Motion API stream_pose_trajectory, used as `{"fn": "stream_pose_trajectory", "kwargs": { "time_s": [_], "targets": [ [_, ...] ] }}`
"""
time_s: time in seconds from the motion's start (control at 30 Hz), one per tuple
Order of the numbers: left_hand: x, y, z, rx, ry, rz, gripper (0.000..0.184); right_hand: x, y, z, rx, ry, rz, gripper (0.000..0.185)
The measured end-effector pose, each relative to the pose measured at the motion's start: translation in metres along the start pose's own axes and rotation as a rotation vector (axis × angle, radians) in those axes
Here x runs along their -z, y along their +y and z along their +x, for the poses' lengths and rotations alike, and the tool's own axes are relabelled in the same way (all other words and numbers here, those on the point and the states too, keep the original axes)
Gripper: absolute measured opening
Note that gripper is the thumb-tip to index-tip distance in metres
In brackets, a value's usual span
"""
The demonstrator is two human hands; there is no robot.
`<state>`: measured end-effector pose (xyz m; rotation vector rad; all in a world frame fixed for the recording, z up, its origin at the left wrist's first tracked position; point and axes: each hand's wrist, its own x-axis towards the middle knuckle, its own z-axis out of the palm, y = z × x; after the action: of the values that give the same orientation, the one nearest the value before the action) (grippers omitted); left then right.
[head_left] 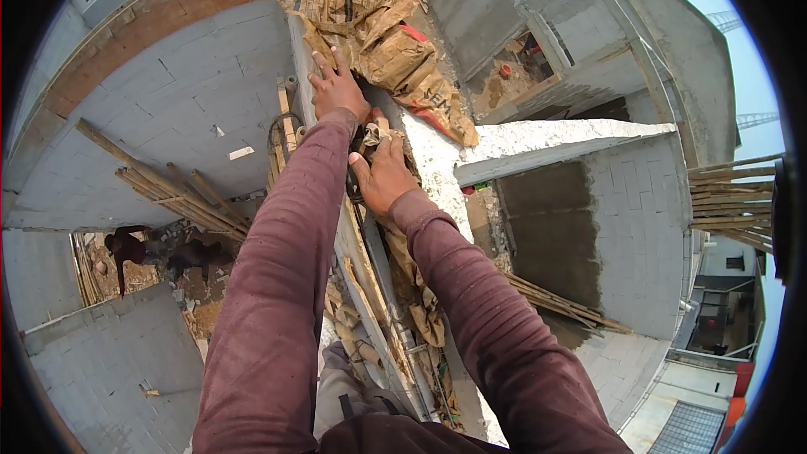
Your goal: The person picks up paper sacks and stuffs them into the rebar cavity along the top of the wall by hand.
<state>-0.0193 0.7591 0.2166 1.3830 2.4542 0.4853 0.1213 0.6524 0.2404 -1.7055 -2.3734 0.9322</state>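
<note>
A crumpled brown paper cement sack (361,21) with red patches and dark print lies along the top of the wall, ahead of my hands. My left hand (339,94) reaches forward with its fingers spread, the tips at the sack's near left edge. Just behind it and to the right, my right hand (387,175) has its fingers curled over a small bunch of crumpled sack paper (375,136). What lies under the right palm is hidden. More brown paper (424,319) hangs below my right forearm.
A white concrete ledge (555,139) branches right from the wall top. Rooms with grey block walls (202,92) drop away on both sides. Bamboo poles (181,193) lean at left; other poles (563,301) lie at right. Another person (128,254) is far below at left.
</note>
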Motion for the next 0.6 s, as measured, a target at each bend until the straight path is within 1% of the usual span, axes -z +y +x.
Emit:
{"fn": "stream_pose_trajectory", "kwargs": {
  "time_s": [0.03,0.1,0.13,0.17,0.2,0.23,0.27,0.3,0.37,0.43,0.53,0.6],
  "targets": [
    [0.000,0.000,-0.004,0.008,-0.020,-0.002,0.136,-0.008,0.015,0.026,-0.001,-0.118,-0.055,0.085],
    [-0.007,-0.002,0.000,0.002,-0.006,0.010,0.127,-0.039,0.052,0.084,0.009,-0.342,-0.149,0.081],
    [-0.003,0.001,0.001,0.012,-0.007,0.012,0.124,-0.022,0.036,0.075,0.004,-0.324,-0.067,0.080],
    [-0.002,0.002,-0.001,0.028,-0.014,0.012,0.121,-0.006,0.023,0.063,-0.006,-0.315,0.011,0.083],
    [-0.002,0.002,-0.001,0.029,-0.010,0.012,0.117,-0.012,0.029,0.066,0.025,-0.284,0.085,0.090],
    [-0.005,-0.001,-0.002,0.029,-0.017,0.012,0.117,-0.004,0.031,0.067,0.050,-0.357,0.152,0.088],
    [-0.006,-0.001,-0.002,0.025,-0.018,0.007,0.118,-0.008,0.041,0.075,0.008,-0.354,0.131,0.084],
    [-0.003,0.000,0.000,0.015,-0.007,0.001,0.118,-0.010,0.050,0.083,-0.026,-0.340,0.109,0.081],
    [-0.002,0.001,-0.002,0.009,-0.021,0.026,0.119,0.021,0.017,0.024,0.034,-0.065,0.035,0.056],
    [-0.003,0.001,-0.001,0.013,-0.011,0.029,0.117,0.033,-0.003,-0.047,0.257,0.258,-0.001,0.033],
    [-0.003,0.001,-0.002,0.014,-0.006,0.039,0.116,0.008,0.005,-0.088,0.376,0.234,-0.398,0.025],
    [-0.001,0.005,-0.001,0.009,-0.010,0.043,0.116,0.014,0.023,-0.078,0.414,0.191,-0.516,0.024]
  ]
}}
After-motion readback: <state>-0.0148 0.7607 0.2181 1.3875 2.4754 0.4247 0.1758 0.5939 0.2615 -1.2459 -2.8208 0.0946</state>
